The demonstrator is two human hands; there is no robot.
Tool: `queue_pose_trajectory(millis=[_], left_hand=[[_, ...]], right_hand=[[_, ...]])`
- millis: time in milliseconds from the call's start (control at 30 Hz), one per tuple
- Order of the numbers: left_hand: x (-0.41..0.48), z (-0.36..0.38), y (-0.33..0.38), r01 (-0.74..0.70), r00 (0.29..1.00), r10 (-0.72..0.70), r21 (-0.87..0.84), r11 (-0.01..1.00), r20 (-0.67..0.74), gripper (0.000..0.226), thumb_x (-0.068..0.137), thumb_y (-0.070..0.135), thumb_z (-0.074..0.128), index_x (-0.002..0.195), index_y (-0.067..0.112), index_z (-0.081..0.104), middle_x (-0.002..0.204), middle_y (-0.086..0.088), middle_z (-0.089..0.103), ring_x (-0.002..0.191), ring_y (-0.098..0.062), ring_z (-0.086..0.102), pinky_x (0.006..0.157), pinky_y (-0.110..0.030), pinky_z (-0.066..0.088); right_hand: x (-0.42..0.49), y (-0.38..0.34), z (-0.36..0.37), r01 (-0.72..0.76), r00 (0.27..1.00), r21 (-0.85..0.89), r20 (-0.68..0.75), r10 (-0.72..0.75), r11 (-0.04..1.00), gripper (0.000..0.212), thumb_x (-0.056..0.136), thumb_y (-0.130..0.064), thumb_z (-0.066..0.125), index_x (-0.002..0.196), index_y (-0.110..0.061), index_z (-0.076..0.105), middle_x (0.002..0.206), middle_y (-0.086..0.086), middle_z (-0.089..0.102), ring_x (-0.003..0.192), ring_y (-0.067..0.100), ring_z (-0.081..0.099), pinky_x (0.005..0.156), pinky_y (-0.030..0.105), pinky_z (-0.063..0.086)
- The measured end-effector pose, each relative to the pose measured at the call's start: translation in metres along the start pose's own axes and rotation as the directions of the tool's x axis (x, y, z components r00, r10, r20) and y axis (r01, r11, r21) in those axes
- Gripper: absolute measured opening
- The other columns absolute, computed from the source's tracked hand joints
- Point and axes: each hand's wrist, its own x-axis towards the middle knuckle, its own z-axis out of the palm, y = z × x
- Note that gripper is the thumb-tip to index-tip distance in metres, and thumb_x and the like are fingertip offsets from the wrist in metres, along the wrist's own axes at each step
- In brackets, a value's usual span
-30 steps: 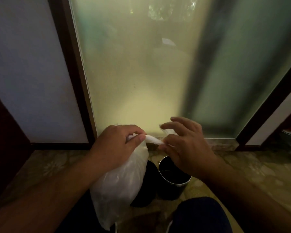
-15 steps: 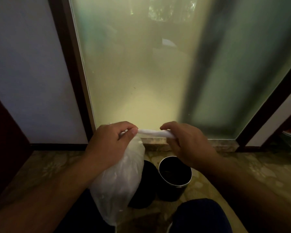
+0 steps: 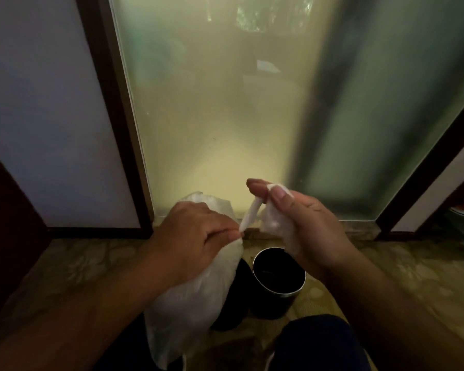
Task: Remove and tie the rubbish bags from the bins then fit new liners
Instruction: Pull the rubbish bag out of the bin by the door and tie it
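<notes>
A translucent white rubbish bag hangs in front of me above the floor. My left hand pinches its gathered neck. My right hand grips the other end of the plastic, and a twisted strip runs between the two hands. Below the hands a small dark round bin with a metal rim stands on the floor, with no liner visible in it. A second dark bin stands just left of it, mostly hidden behind the bag.
A frosted glass door in a dark frame rises straight ahead, with a pale wall panel at left. The patterned floor stretches to both sides. My knee in dark fabric is at the bottom.
My right hand has lifted and turned, drawing the twisted strip from level to slanting upward. More plastic is bunched in that hand. My left hand stayed on the bag's neck.
</notes>
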Motion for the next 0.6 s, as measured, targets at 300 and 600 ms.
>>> queue_pose_trajectory(millis=[300, 600], left_hand=[[-0.001, -0.006, -0.002, 0.022, 0.993, -0.016, 0.051, 0.998, -0.118, 0.036, 0.095, 0.051, 0.044, 0.097, 0.033, 0.075, 0.072, 0.014, 0.067, 0.064, -0.006, 0.052, 0.070, -0.028, 0.033], [0.001, -0.006, -0.008, 0.158, 0.986, -0.155, 0.063, 0.985, -0.063, 0.044, 0.092, 0.057, 0.036, 0.096, 0.035, 0.074, 0.081, 0.013, 0.070, 0.073, -0.009, 0.056, 0.075, -0.038, 0.046]], right_hand=[[0.001, 0.006, -0.018, 0.080, 0.996, -0.857, 0.095, 0.004, 0.509, 0.021, 0.098, -0.032, 0.059, 0.116, -0.034, 0.069, 0.085, -0.018, 0.066, 0.073, -0.004, 0.062, 0.065, 0.017, 0.047], [0.010, 0.016, -0.023, 0.289, 0.878, -0.902, 0.383, -0.286, -0.322, 0.019, 0.070, -0.048, 0.084, 0.082, -0.033, 0.078, 0.111, 0.005, 0.065, 0.105, 0.028, 0.052, 0.080, 0.045, 0.050]])
